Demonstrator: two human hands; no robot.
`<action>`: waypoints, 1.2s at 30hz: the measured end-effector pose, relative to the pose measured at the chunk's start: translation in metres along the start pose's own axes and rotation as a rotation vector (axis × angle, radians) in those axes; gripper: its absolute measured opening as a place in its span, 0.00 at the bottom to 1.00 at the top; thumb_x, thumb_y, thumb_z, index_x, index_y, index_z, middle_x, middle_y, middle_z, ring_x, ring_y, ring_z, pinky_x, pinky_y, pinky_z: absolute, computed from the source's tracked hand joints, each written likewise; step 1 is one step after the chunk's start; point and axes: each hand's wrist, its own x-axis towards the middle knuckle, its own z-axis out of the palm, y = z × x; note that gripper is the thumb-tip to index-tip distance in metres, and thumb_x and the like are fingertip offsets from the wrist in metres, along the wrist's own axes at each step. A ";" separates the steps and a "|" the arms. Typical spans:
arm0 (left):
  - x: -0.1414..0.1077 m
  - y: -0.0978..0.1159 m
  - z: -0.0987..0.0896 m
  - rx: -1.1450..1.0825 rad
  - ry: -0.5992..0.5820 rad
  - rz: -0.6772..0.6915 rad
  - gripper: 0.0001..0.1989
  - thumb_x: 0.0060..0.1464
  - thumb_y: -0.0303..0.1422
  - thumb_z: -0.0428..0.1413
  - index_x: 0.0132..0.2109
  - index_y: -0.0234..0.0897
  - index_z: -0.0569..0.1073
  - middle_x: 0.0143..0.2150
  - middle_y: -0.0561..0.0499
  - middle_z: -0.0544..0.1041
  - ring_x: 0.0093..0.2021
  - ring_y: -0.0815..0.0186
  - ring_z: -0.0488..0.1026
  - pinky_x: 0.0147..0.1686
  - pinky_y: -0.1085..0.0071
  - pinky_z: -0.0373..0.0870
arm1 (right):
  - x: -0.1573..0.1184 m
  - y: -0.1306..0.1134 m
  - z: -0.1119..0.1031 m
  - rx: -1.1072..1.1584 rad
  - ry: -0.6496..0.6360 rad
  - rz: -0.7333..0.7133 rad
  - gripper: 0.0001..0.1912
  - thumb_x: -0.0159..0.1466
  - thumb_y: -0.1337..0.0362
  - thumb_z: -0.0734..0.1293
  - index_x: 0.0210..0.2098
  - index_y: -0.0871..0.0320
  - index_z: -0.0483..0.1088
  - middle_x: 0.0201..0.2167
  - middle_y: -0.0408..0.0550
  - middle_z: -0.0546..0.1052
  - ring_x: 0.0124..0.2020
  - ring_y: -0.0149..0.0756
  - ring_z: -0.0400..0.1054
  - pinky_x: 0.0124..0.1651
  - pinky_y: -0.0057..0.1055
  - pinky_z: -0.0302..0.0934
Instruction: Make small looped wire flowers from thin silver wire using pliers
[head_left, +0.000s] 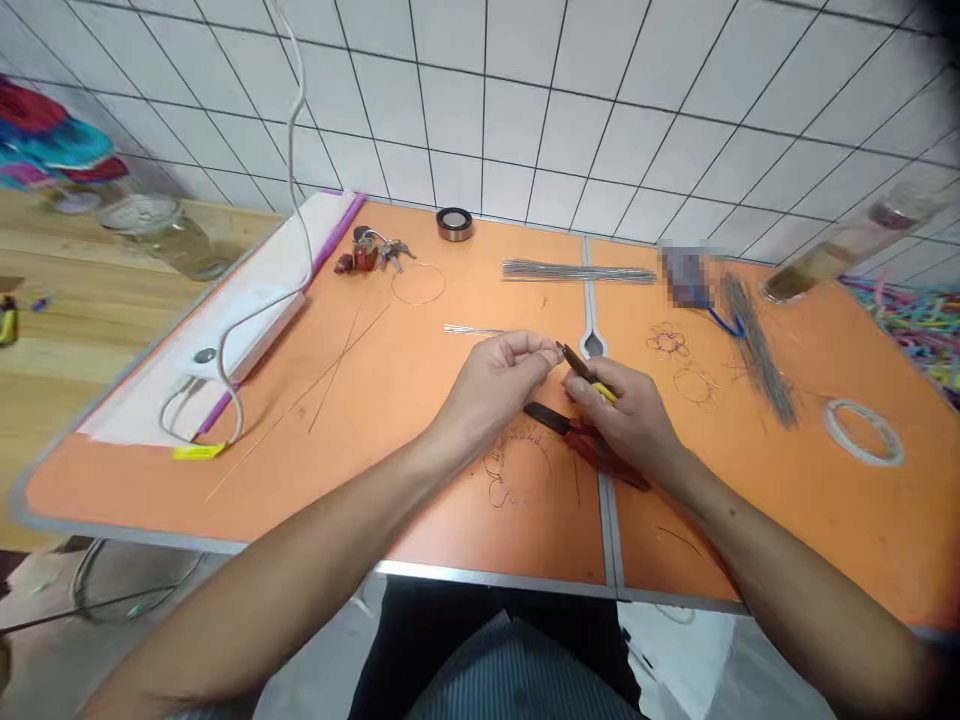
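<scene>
While both hands meet over the middle of the orange surface (pixel 420 400), fine wire is worked with small pliers.

As far as the view shows, the left hand (pixel 495 385) pinches a thin wire, barely visible, between thumb and fingertips; the right hand (pixel 630 415) is closed around yellow-handled pliers (pixel 589 375), nose toward that pinch. Such wire looks light, springy and easily kinked, best held close to the bend. Red-handled pliers (pixel 592 445) lie beneath the right hand.
</scene>
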 end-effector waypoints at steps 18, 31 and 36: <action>0.000 0.000 0.001 0.042 0.049 -0.017 0.08 0.58 0.35 0.63 0.32 0.37 0.76 0.22 0.61 0.59 0.23 0.73 0.50 0.25 0.71 0.50 | 0.002 0.002 -0.001 -0.049 0.034 -0.043 0.12 0.74 0.59 0.69 0.33 0.53 0.72 0.27 0.41 0.73 0.30 0.34 0.65 0.35 0.34 0.55; -0.001 0.001 0.002 0.068 0.090 -0.010 0.07 0.57 0.34 0.64 0.32 0.38 0.77 0.22 0.59 0.62 0.24 0.72 0.54 0.28 0.70 0.55 | 0.002 0.000 0.001 -0.094 0.037 -0.057 0.16 0.75 0.58 0.68 0.30 0.53 0.68 0.26 0.41 0.70 0.29 0.35 0.64 0.36 0.34 0.56; -0.001 0.001 0.001 0.070 0.084 0.003 0.08 0.56 0.34 0.63 0.30 0.38 0.76 0.23 0.59 0.63 0.24 0.72 0.54 0.28 0.70 0.54 | 0.002 0.000 0.000 -0.080 0.021 -0.036 0.16 0.74 0.57 0.68 0.30 0.53 0.68 0.26 0.41 0.70 0.29 0.35 0.64 0.35 0.34 0.56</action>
